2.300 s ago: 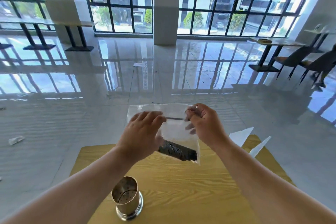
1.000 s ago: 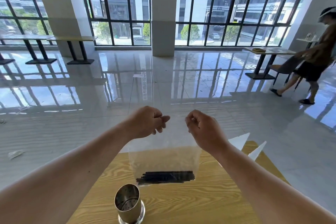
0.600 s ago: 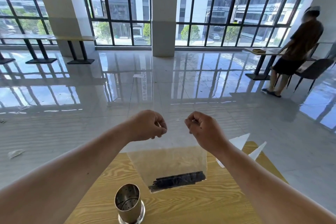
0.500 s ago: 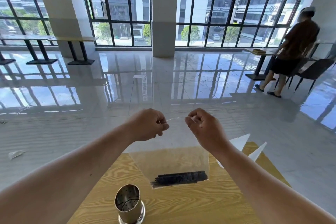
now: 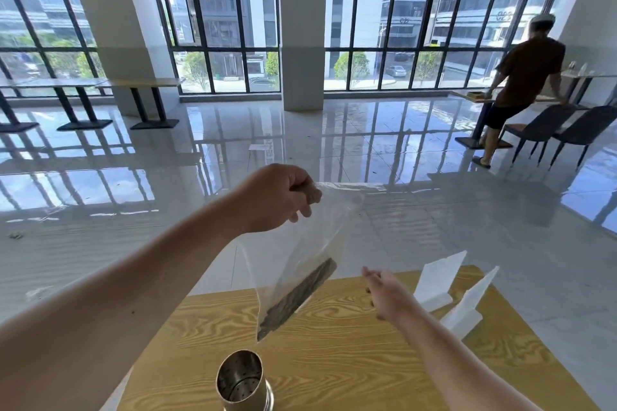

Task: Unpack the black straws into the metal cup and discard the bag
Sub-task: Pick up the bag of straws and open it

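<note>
1. Bag (image 5: 310,243): clear plastic, hanging in the air over the wooden table (image 5: 367,360). The left hand (image 5: 277,197) pinches its top corner, fingers curled round the film.
2. Black straws (image 5: 297,297): bunched at the bag's low end, slanted, above and just beyond the metal cup (image 5: 242,380). Cup stands upright with no straws in it.
3. Right hand (image 5: 384,294): low beside the bag, not touching it, fingers loose, holding nothing.
4. Bag mouth: sealed or open, can't tell, the film is too clear.
5. Risks: a one-corner hold lets the bag swing. Tipped off-line, the straws would miss the narrow cup and scatter on the table or floor. A knock from bag or hand could topple the cup.
</note>
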The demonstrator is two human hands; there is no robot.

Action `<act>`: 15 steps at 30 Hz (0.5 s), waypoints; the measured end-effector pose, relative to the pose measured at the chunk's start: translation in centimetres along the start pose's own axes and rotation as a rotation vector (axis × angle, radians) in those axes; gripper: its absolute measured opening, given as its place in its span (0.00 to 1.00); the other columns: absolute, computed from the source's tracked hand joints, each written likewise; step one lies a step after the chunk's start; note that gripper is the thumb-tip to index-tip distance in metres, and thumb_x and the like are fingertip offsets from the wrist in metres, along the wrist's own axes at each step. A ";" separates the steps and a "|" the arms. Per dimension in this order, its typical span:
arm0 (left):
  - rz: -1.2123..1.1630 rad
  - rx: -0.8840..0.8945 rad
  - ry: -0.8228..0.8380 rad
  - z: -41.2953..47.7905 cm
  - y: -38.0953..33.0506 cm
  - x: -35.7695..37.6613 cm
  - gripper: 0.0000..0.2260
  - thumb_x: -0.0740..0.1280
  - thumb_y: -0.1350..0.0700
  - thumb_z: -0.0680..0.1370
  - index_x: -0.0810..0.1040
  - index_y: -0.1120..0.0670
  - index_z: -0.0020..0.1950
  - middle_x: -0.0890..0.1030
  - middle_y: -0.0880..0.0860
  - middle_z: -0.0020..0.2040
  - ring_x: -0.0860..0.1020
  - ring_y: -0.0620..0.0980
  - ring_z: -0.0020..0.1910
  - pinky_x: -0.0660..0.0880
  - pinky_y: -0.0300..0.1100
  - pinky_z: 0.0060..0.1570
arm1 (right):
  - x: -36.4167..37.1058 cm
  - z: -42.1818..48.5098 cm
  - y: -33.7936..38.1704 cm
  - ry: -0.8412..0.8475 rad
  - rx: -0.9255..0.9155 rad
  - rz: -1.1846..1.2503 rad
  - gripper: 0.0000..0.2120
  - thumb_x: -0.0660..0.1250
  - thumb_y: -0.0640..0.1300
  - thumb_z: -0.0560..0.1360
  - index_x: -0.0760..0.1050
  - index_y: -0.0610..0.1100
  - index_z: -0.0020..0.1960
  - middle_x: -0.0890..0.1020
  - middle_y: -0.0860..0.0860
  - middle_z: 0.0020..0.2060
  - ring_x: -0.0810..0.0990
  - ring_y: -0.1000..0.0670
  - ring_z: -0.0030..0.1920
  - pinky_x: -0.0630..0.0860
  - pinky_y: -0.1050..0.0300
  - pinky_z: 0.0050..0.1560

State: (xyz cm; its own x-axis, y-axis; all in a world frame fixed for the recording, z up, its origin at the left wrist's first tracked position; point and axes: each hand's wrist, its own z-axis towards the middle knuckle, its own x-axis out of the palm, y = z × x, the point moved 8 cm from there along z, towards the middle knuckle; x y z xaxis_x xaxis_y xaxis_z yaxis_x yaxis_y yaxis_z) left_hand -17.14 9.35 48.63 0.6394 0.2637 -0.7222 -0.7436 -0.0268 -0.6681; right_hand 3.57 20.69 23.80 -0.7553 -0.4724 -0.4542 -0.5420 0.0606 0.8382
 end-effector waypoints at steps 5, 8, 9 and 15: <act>-0.159 0.058 -0.043 -0.3 -2.5 -3.5 0.06 0.71 0.54 0.82 0.85 0.48 0.45 0.88 0.48 0.39 0.84 0.46 0.35 0.79 0.39 0.38 | 5.4 -0.3 -1.2 0.264 0.222 0.522 0.33 0.58 0.62 0.87 0.58 0.45 0.85 0.71 0.39 0.78 0.72 0.33 0.76 0.73 0.36 0.70; -0.268 0.056 -0.067 -0.9 -2.8 -5.9 0.08 0.71 0.52 0.82 0.86 0.50 0.45 0.88 0.51 0.40 0.83 0.47 0.34 0.81 0.39 0.37 | 6.6 0.1 0.9 0.334 0.220 0.827 0.31 0.56 0.60 0.88 0.61 0.44 0.85 0.70 0.40 0.80 0.70 0.36 0.77 0.66 0.34 0.76; -0.285 0.052 -0.087 -1.1 -2.6 -6.7 0.08 0.70 0.52 0.82 0.86 0.51 0.45 0.88 0.51 0.40 0.83 0.47 0.34 0.81 0.38 0.37 | 6.7 0.1 1.7 0.348 0.211 0.887 0.30 0.55 0.60 0.88 0.66 0.43 0.83 0.75 0.40 0.76 0.74 0.39 0.72 0.68 0.36 0.75; -0.238 -0.087 -0.372 -2.4 2.4 -11.1 0.03 0.70 0.53 0.82 0.82 0.51 0.50 0.88 0.50 0.38 0.82 0.46 0.29 0.80 0.46 0.37 | 5.7 0.2 6.7 0.402 0.005 1.171 0.23 0.66 0.57 0.84 0.83 0.38 0.65 0.87 0.41 0.48 0.87 0.44 0.45 0.86 0.47 0.46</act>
State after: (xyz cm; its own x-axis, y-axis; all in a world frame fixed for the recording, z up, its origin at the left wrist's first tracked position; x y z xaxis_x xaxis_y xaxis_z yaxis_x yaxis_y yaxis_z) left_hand -25.54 4.05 54.65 0.6650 0.6005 -0.4439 -0.5548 -0.0007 -0.8320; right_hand -4.43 18.62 26.75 -0.6198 -0.3677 0.6933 0.3817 0.6307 0.6757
